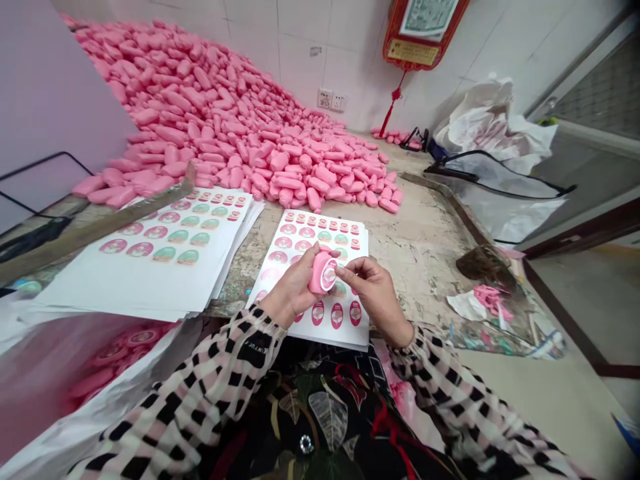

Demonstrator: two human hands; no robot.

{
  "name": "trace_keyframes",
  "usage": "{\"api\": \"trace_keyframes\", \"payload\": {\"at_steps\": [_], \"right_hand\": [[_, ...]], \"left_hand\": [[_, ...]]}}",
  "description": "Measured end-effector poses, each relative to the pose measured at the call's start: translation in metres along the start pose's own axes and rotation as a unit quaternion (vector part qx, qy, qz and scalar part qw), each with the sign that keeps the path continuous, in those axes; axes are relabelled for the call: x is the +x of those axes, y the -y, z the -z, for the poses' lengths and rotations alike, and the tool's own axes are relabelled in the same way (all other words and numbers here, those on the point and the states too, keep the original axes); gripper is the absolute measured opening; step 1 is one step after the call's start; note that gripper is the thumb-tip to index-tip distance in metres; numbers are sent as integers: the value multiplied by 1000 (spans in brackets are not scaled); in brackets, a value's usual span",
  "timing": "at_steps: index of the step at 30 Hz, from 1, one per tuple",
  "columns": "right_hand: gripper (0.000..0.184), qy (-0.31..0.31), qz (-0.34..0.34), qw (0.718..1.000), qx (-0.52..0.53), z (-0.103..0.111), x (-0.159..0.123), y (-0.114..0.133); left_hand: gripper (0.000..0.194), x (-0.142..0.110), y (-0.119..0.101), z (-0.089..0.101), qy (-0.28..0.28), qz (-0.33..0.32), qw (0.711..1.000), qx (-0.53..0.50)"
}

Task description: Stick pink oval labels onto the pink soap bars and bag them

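My left hand (294, 288) is wrapped round a small pink plastic bottle (317, 275), held up over a sheet of stickers (345, 337). An oval pink-and-white sticker (329, 274) lies on the bottle's side, facing right. At the sticker's right edge, the thumb and forefinger of my right hand (376, 291) are pinched together. Whether the sticker is pressed down all over I cannot tell. Rows of pink and green stickers show on the sheet, partly hidden by my hands.
A big heap of pink bottles (240, 113) fills the table's back left. More sticker sheets (135, 287) are stacked at left under a wooden strip (100, 230). A bag of labelled bottles (165, 340) is at lower left. Scraps (480, 303) lie by the right edge.
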State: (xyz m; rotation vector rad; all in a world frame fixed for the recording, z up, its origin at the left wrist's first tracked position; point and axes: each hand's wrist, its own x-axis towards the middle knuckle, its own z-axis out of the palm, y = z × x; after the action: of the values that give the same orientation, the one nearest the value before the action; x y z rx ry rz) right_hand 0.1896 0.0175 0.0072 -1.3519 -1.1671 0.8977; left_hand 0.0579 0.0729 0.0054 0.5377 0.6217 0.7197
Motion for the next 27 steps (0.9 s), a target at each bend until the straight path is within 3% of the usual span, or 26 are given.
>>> {"api": "trace_keyframes", "payload": {"at_steps": [8,18,24,27], "right_hand": [[22,9,2,1000,10,-7,-1,3],[21,12,24,998,-53,-9,-1,-2],[23,1,45,992,-120,-8,-3,-5],[22,10,89,973,-211,-3,-5,0]], "left_hand": [[32,-5,2,2,7,15,999,-41],[24,-5,5,4,27,-11,998,-54],[26,-7,6,2,9,2,999,-39],[30,-6,8,4,24,6,999,-33]]}}
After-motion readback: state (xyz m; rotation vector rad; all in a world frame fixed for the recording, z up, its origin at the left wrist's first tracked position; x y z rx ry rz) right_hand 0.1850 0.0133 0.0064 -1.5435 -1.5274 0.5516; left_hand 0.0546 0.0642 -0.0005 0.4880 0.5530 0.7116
